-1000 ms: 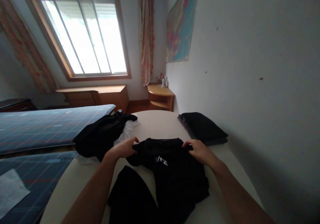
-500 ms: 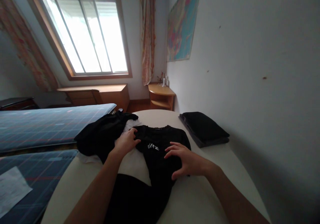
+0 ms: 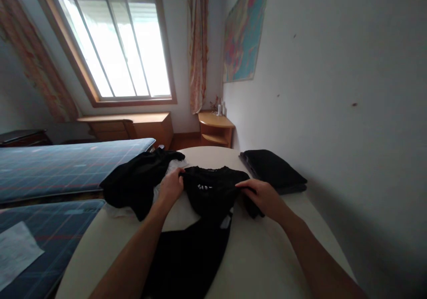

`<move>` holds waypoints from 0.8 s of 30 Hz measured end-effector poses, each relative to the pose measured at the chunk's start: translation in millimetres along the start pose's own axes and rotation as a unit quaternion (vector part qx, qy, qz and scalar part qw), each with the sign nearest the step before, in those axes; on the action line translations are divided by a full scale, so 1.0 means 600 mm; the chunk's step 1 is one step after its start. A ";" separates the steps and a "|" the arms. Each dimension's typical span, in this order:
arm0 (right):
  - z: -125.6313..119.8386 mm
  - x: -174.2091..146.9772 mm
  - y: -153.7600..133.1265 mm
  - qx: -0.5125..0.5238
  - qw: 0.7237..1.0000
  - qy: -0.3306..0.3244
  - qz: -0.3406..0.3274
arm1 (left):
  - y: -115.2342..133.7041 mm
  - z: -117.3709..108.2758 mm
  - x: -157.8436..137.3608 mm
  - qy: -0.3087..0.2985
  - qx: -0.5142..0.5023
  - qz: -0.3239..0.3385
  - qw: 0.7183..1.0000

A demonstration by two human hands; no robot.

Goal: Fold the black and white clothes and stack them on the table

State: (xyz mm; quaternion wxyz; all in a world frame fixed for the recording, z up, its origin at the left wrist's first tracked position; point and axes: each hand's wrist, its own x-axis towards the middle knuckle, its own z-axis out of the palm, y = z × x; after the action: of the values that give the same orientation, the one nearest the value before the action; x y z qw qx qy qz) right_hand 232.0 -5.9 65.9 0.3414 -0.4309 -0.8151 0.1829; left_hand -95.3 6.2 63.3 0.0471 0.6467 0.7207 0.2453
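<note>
A black shirt [image 3: 210, 201] with a small white print on its chest lies on the cream round table [image 3: 260, 254], its neckline on the far side and its lower part trailing toward me. My left hand [image 3: 171, 186] pinches the cloth at the shirt's left shoulder. On the other side, my right hand [image 3: 262, 196] is closed on the fabric near the right shoulder, with a sleeve hanging below the fingers. The chest is slightly bunched between both hands.
Left of the shirt sits a heap of black clothing [image 3: 136, 181] over whitish plastic. Folded dark garments [image 3: 275, 170] are stacked at the right, near the wall. Blue plaid mattresses [image 3: 73, 163] adjoin the table's left, one bearing a paper sheet [image 3: 18, 252].
Both hands have closed on the shirt's shoulders. My right hand moved right and outward, and the chest cloth is now lifted and creased, partly hiding the print.
</note>
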 end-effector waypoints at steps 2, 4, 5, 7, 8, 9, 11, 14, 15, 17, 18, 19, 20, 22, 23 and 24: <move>-0.008 0.002 0.019 -0.043 0.993 0.103 0.032 | -0.009 -0.013 0.007 0.065 -0.015 -0.024 0.997; -0.010 0.003 0.037 -0.073 0.981 0.173 0.051 | -0.014 -0.019 0.010 0.098 -0.044 -0.036 0.994; -0.009 0.003 0.043 -0.084 0.976 0.193 0.052 | -0.015 -0.019 0.010 0.092 -0.056 -0.040 0.993; -0.005 0.003 0.049 -0.104 0.972 0.207 0.037 | -0.012 -0.014 0.007 0.037 -0.056 -0.050 0.996; -0.002 0.003 0.048 -0.114 0.972 0.205 0.025 | -0.009 -0.009 0.004 0.003 -0.049 -0.054 0.997; 0.002 0.003 0.043 -0.120 0.973 0.196 0.011 | -0.006 -0.004 0.001 -0.029 -0.040 -0.053 0.997; 0.013 0.003 0.027 -0.122 0.981 0.148 -0.025 | 0.000 0.007 -0.004 -0.078 -0.038 -0.036 0.996; 0.035 0.002 0.002 -0.122 0.988 0.051 -0.076 | 0.005 0.025 -0.011 -0.116 -0.061 0.001 0.991; 0.044 0.002 -0.003 -0.131 0.987 0.029 -0.083 | 0.007 0.031 -0.014 -0.124 -0.067 0.010 0.990; 0.060 0.001 -0.006 -0.164 0.983 0.005 -0.078 | 0.011 0.042 -0.018 -0.143 -0.083 0.040 0.985; 0.067 0.000 -0.005 -0.182 0.981 -0.003 -0.070 | 0.014 0.047 -0.021 -0.156 -0.092 0.063 0.981; 0.072 0.001 -0.003 -0.199 0.978 -0.012 -0.062 | 0.018 0.052 -0.024 -0.167 -0.100 0.086 0.977; 0.075 0.001 -0.001 -0.212 0.975 -0.021 -0.058 | 0.022 0.058 -0.027 -0.170 -0.106 0.102 0.974; 0.076 0.002 0.003 -0.221 0.973 -0.028 -0.058 | 0.030 0.069 -0.031 -0.153 -0.112 0.110 0.976; 0.074 0.003 0.004 -0.216 0.974 -0.023 -0.061 | 0.034 0.073 -0.032 -0.136 -0.112 0.100 0.979; 0.072 0.004 0.003 -0.208 0.976 -0.012 -0.066 | 0.038 0.077 -0.033 -0.116 -0.114 0.088 0.983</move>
State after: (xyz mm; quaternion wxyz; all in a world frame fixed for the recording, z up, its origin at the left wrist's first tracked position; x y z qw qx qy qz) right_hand 201.6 -3.1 35.5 0.2462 -0.4355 -0.8658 -0.0082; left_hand -53.9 1.7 27.2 0.1819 0.7223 0.6178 0.2521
